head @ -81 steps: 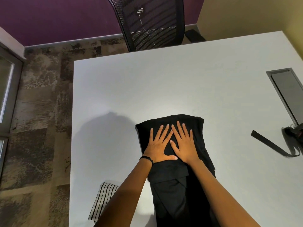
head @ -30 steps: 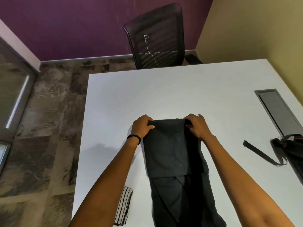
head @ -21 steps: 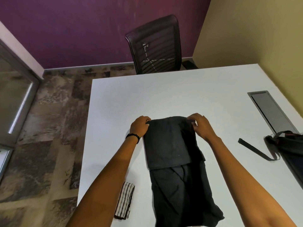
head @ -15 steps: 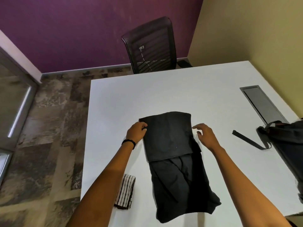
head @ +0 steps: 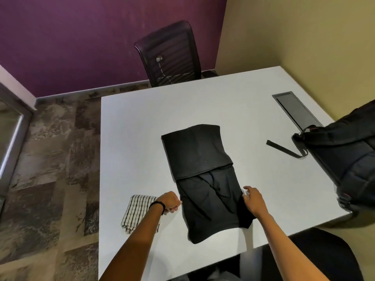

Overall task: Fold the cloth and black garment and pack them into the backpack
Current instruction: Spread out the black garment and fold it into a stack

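Left hand (head: 169,202): mine, fingers curled under, knuckles against the left edge of the garment (head: 205,179). I cannot tell whether it has any fabric in its grip. Dark band (head: 157,205) on the wrist.

Right hand (head: 253,201): mine, fingers loosely bent with tips touching the garment's right edge, thumb raised apart, nothing gripped.

Garment: black, flat on the counter (head: 203,102) between my hands. Its far half is folded over into a neat rectangle, and its near half lies looser and creased, reaching almost to the counter's near edge.

Cloth (head: 140,209): white with dark stripes, folded, on the counter just left of my left hand, partly under my forearm, near the left edge.

Backpack (head: 345,159): black, at the counter's right edge, well apart from the garment, with one strap (head: 284,148) trailing toward it.

Hatch (head: 296,110): grey, set in the counter, beyond the backpack.

Chair (head: 170,55): black mesh, at the far side.
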`<control>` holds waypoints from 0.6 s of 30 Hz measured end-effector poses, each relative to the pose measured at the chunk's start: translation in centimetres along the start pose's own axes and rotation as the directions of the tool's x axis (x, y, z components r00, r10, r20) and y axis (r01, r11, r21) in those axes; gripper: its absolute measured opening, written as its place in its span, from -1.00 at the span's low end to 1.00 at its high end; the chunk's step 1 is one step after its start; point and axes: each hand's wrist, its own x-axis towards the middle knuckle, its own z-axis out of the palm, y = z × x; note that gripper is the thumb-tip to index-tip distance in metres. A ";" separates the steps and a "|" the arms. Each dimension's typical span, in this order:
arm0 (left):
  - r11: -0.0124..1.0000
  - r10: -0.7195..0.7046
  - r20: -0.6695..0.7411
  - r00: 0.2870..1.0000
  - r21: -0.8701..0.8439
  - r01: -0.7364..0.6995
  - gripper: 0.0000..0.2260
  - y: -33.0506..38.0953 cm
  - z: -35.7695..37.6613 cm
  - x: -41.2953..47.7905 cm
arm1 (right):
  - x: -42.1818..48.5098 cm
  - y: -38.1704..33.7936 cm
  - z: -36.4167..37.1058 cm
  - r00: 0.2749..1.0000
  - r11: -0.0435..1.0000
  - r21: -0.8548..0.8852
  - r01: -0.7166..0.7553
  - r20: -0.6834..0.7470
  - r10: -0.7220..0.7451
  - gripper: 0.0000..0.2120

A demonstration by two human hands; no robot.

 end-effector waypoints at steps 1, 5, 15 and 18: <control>1.000 0.012 -0.016 1.000 -0.021 -0.012 -0.75 -0.1 1.0 0.0 | -0.4 0.4 0.3 1.000 1.000 -0.015 -0.015 0.013 0.016 -0.63; 0.991 0.056 -0.076 0.996 -0.118 -0.065 -0.69 -0.4 4.7 -0.4 | -2.0 1.3 1.3 0.997 0.997 -0.025 -0.075 0.033 0.076 -0.63; 0.961 -0.013 0.151 0.988 -0.272 0.054 -0.77 0.5 6.7 -1.8 | -1.9 -0.7 -1.6 0.940 0.979 -0.126 -0.161 0.283 0.191 -0.74; 0.975 0.012 0.193 0.981 -0.221 0.031 -0.61 1.8 4.3 -2.8 | -1.4 -3.0 -4.2 0.903 0.978 -0.104 -0.183 0.376 0.209 -0.69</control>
